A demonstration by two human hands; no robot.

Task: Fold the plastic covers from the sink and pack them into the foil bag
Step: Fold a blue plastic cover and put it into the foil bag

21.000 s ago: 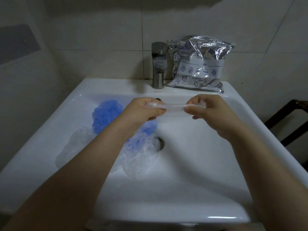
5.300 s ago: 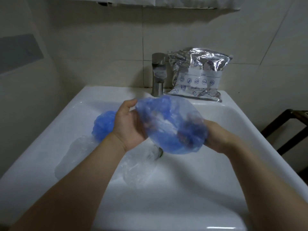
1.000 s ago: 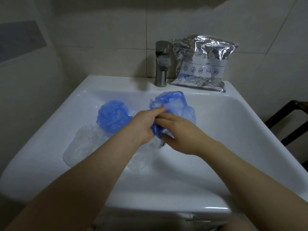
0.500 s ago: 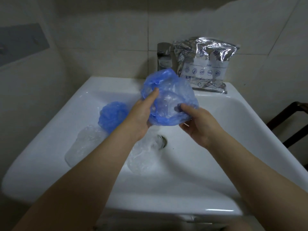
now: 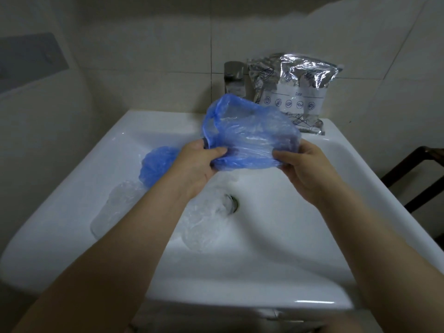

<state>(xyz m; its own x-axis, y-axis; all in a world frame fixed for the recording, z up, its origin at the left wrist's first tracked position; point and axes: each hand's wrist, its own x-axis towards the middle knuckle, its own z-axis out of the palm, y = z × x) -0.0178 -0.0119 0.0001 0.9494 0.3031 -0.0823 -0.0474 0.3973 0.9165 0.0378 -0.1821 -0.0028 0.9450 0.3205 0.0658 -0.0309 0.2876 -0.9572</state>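
I hold a blue plastic cover (image 5: 249, 135) stretched above the white sink (image 5: 360, 188). My left hand (image 5: 197, 167) pinches its lower left edge and my right hand (image 5: 305, 169) pinches its lower right edge. A second blue cover (image 5: 156, 164) lies crumpled in the basin at the left, partly behind my left wrist. Two clear covers lie in the basin, one at the left (image 5: 115, 207) and one beside the drain (image 5: 204, 224). The silver foil bag (image 5: 293, 90) stands on the sink's back ledge, leaning on the wall.
A metal tap (image 5: 234, 78) rises at the back of the sink, just left of the foil bag. The drain (image 5: 231, 203) sits mid-basin. A dark wooden chair frame (image 5: 418, 174) stands to the right of the sink. Tiled walls close in behind and left.
My hands have moved apart and spread the blue cover wider. Half a second ago it was bunched taller between them; a second ago it was held low over the basin.
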